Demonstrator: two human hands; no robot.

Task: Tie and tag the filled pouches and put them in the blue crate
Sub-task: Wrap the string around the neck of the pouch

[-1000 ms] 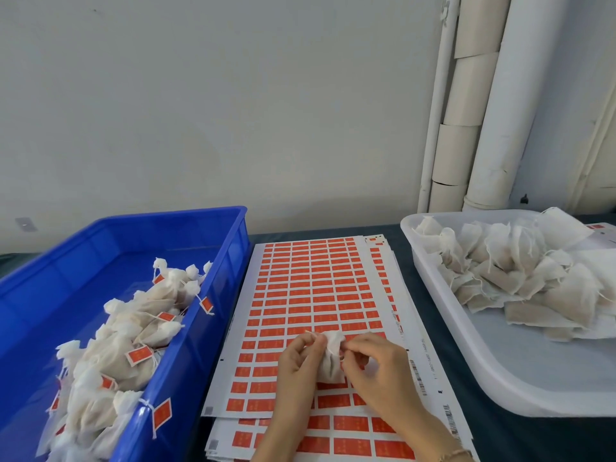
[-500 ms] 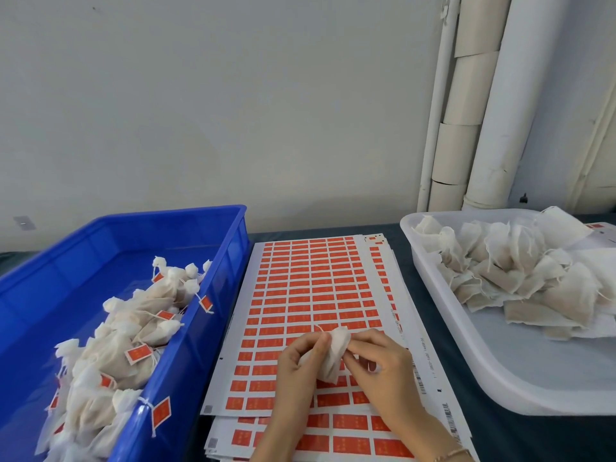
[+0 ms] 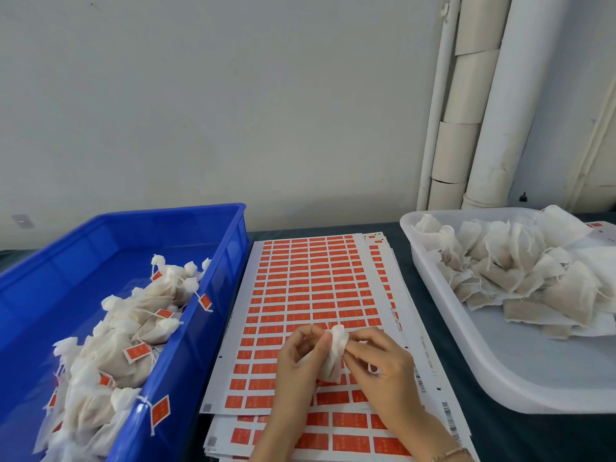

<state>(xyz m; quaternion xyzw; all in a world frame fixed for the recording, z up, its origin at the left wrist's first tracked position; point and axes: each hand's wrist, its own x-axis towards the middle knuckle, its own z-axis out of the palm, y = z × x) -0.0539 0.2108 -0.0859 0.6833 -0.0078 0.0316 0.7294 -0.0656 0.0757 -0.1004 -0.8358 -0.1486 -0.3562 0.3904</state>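
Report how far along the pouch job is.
Done: a pile of tagged pouches lies in the blue crate. In hand: the left hand and right hand pinch one pouch over the label sheets; no tag shows on it. Left: a heap of untagged pouches waits in the white tray.

Can't read the labels [image 3: 310, 278]. Can't see most of the pouch [image 3: 337, 348] behind the left hand [image 3: 296, 361] and right hand [image 3: 380, 365]. Can't see the left end of the crate [image 3: 186, 215] or right side of the tray [image 3: 500, 365].
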